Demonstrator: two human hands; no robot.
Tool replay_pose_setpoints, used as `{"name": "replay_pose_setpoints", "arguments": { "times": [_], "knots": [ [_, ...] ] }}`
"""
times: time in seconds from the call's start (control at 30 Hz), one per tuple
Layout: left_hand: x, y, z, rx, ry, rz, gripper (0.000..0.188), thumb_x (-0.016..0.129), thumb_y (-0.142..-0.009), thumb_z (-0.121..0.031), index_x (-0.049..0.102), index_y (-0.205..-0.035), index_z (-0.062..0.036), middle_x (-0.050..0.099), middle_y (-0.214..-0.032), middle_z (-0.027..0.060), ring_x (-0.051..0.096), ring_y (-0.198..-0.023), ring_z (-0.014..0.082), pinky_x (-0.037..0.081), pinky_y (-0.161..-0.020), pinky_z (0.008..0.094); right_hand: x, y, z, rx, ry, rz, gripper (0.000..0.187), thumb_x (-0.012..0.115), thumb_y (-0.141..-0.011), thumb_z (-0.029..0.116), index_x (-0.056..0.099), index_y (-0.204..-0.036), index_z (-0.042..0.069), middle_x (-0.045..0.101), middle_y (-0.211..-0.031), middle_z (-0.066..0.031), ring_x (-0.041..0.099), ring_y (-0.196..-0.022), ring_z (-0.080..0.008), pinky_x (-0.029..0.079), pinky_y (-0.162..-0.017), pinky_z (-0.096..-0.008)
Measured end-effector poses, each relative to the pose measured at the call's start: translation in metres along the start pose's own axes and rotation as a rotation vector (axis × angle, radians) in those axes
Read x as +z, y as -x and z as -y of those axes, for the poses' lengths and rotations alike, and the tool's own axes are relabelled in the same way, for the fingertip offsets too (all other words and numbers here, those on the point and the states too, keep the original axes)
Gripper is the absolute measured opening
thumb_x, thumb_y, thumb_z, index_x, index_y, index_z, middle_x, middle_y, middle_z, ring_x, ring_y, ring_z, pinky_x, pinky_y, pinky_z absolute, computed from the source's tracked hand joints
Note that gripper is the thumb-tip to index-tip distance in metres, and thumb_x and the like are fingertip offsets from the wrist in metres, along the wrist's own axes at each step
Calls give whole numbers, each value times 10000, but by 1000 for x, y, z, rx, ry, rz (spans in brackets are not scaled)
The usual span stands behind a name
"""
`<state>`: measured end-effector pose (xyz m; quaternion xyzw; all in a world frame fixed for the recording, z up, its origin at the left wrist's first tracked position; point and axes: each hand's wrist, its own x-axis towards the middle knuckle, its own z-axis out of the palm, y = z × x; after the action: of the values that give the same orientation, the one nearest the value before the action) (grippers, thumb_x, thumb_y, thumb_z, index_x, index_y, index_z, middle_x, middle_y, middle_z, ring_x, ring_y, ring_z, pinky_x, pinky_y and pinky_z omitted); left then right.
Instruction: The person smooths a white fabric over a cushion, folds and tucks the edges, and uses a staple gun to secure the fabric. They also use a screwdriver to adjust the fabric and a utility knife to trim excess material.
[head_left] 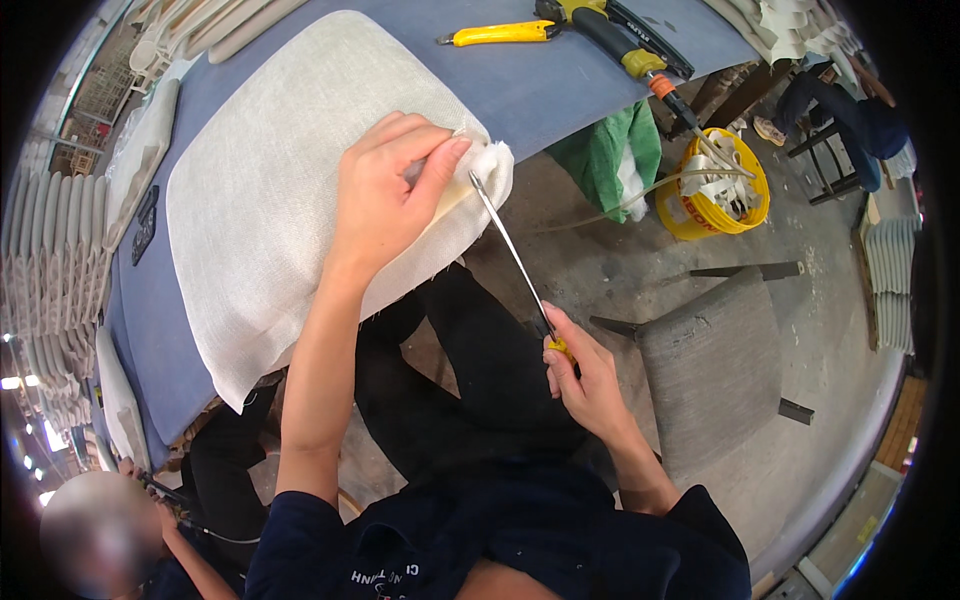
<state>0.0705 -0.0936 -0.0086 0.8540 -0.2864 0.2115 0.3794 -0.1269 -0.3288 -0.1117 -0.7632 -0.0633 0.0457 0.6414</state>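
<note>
A light beige fabric-covered seat cushion [270, 170] lies on the blue-topped table, its near right corner reaching past the edge. At that corner my left hand [390, 195] pinches the fabric, thumb against fingers, where white padding [492, 160] shows. A long-shafted screwdriver [513, 245] with a yellow and black handle is in my right hand [592, 385], fingers closed round the handle. Its tip meets the padded corner just beside my left thumb; whether it is tucked under the fabric I cannot make out. Frayed cloth hangs loose along the cushion's near edge.
On the blue table [520, 85] lie a yellow utility knife [500, 35], a staple gun [610, 40] with an air hose, and a black remote-like object [146, 225]. A yellow scrap bucket [690, 215] and grey upholstered seat [715, 360] stand right. People sit lower left and upper right.
</note>
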Motion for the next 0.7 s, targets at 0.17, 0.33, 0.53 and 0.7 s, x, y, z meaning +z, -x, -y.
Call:
{"name": "replay_pose_setpoints", "arguments": {
  "times": [0.17, 0.33, 0.53, 0.7],
  "knots": [
    [3, 1, 1, 8, 0, 3, 170, 741, -986, -107, 718, -915, 45, 663, -799, 100, 612, -770, 233, 478, -706, 341, -1, 3, -3, -42, 86, -28, 584, 653, -1000, -62, 549, -1560, 65, 559, -872, -89, 537, -709, -159, 471, -672, -287],
    [4, 1, 2, 56, 4, -25, 116, 769, -945, -106, 753, -894, -2, 685, -787, 75, 620, -749, 247, 486, -682, 362, 5, -4, 2, -2, 33, -64, 565, 628, -1023, -51, 533, -1570, 54, 562, -876, -64, 531, -670, -130, 472, -641, -265],
    [3, 0, 8, 197, -56, -49, 89, 817, -885, -115, 760, -850, -55, 679, -762, 28, 603, -724, 239, 466, -655, 369, 18, -13, 29, 163, -328, 47, 569, 543, -1078, -23, 433, -1633, 40, 582, -918, -31, 545, -594, -72, 499, -556, -239],
    [-1, -1, 0, 264, -157, 14, 104, 840, -855, -140, 752, -834, -88, 677, -769, 6, 591, -718, 218, 443, -661, 364, 19, -14, 45, 177, -510, 87, 580, 521, -1100, 12, 385, -1663, 47, 580, -948, -44, 536, -570, -57, 468, -495, -227]
  ]
}}
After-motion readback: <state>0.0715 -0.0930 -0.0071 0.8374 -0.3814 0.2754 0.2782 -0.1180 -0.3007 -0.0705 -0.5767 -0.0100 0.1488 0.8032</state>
